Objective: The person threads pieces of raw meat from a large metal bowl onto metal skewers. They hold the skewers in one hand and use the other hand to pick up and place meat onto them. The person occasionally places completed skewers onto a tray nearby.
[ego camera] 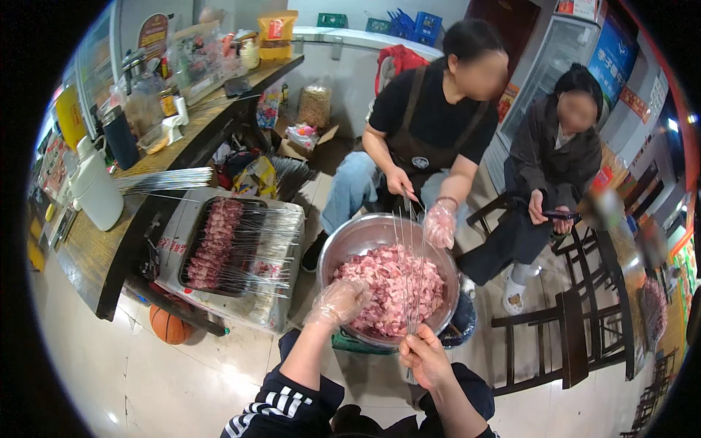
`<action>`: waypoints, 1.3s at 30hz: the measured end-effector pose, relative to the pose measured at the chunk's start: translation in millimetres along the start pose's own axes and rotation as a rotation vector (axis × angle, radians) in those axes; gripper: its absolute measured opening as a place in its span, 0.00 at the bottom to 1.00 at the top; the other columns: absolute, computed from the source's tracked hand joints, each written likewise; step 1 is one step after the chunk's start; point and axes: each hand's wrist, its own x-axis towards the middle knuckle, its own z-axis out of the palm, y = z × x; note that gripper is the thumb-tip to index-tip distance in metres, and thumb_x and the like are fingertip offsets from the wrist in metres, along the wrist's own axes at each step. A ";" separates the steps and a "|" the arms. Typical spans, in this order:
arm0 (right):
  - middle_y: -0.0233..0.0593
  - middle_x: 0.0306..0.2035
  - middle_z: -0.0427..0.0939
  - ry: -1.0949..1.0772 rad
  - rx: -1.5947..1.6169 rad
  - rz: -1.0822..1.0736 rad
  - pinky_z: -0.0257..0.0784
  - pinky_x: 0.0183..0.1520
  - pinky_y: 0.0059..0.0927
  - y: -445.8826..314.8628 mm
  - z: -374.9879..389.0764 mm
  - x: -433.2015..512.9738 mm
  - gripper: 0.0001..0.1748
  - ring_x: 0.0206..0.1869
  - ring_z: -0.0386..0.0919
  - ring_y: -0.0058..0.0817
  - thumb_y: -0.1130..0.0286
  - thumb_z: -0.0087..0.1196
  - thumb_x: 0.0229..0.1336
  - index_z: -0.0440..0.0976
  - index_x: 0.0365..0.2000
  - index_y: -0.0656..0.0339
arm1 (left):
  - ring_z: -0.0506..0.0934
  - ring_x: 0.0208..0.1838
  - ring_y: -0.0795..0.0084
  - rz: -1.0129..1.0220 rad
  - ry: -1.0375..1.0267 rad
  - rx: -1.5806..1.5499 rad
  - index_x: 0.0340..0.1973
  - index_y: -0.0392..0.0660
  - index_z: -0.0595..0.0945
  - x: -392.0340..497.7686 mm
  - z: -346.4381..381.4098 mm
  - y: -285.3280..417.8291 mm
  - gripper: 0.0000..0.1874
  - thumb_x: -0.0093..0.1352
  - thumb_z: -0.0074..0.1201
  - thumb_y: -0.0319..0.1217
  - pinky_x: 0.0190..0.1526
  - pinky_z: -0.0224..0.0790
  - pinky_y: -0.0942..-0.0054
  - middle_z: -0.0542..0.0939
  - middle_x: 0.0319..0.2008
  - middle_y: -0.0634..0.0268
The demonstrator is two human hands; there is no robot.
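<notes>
A large steel bowl (335,241) of diced raw meat (394,279) stands in front of me. My left hand (340,302), in a clear plastic glove, is over the bowl's near left rim with its fingers curled at the meat; whether they hold a piece is hidden. My bare right hand (424,353) grips several thin metal skewers (411,274) at the bowl's near side. They point away from me across the meat, and I see no meat threaded on them. To the left, a black tray (249,211) holds rows of meat on skewers, their bare metal ends reaching out to the right.
Across the bowl sits a person in an apron (432,131), one hand gloved, the other holding skewers. Another person (558,137) sits at right with a phone. A wooden counter (148,169) at left bears a bundle of skewers (164,179) and a white jug (96,186). A basketball (171,320) lies below.
</notes>
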 end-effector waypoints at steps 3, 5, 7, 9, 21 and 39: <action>0.34 0.27 0.74 0.058 0.063 -0.021 0.56 0.25 0.21 8.1 -28.3 -8.7 0.06 0.22 0.62 0.17 0.75 0.48 0.64 0.69 0.41 0.54 | 0.77 0.45 0.47 0.077 0.010 -0.022 0.35 0.44 0.79 4.7 1.8 4.9 0.13 0.68 0.48 0.40 0.48 0.69 0.53 0.80 0.38 0.49; 0.33 0.28 0.73 0.183 0.073 0.020 0.60 0.26 0.21 7.9 -32.4 -15.4 0.06 0.25 0.66 0.18 0.75 0.50 0.63 0.69 0.41 0.53 | 0.77 0.46 0.48 -0.069 -0.094 0.096 0.41 0.47 0.82 8.2 4.6 4.2 0.14 0.68 0.49 0.40 0.49 0.70 0.55 0.80 0.41 0.49; 0.33 0.24 0.71 0.168 0.080 -0.041 0.53 0.23 0.19 12.3 -44.6 -22.0 0.07 0.22 0.62 0.16 0.76 0.48 0.64 0.66 0.42 0.56 | 0.78 0.44 0.46 -0.064 -0.075 0.050 0.44 0.48 0.82 4.9 1.0 1.4 0.14 0.68 0.50 0.39 0.46 0.71 0.53 0.80 0.39 0.47; 0.33 0.25 0.71 0.138 0.112 -0.063 0.54 0.23 0.19 8.2 -56.0 -29.8 0.08 0.24 0.65 0.17 0.78 0.49 0.63 0.66 0.42 0.57 | 0.79 0.43 0.49 -0.115 -0.105 0.156 0.44 0.45 0.82 7.9 -6.9 18.6 0.14 0.65 0.55 0.34 0.46 0.71 0.59 0.82 0.38 0.50; 0.36 0.22 0.70 0.188 0.181 -0.069 0.52 0.22 0.18 -9.3 -90.5 -65.4 0.06 0.22 0.63 0.18 0.75 0.47 0.65 0.64 0.41 0.59 | 0.78 0.48 0.58 -0.085 -0.649 0.251 0.39 0.51 0.82 19.6 73.9 31.6 0.10 0.62 0.53 0.31 0.49 0.70 0.61 0.81 0.39 0.57; 0.36 0.19 0.69 0.200 0.162 0.020 0.48 0.21 0.19 -8.6 -101.9 -65.2 0.05 0.16 0.52 0.14 0.72 0.46 0.66 0.68 0.40 0.62 | 0.78 0.45 0.48 -0.039 -0.534 0.357 0.43 0.52 0.83 31.8 102.9 48.6 0.14 0.63 0.46 0.32 0.50 0.71 0.58 0.81 0.41 0.55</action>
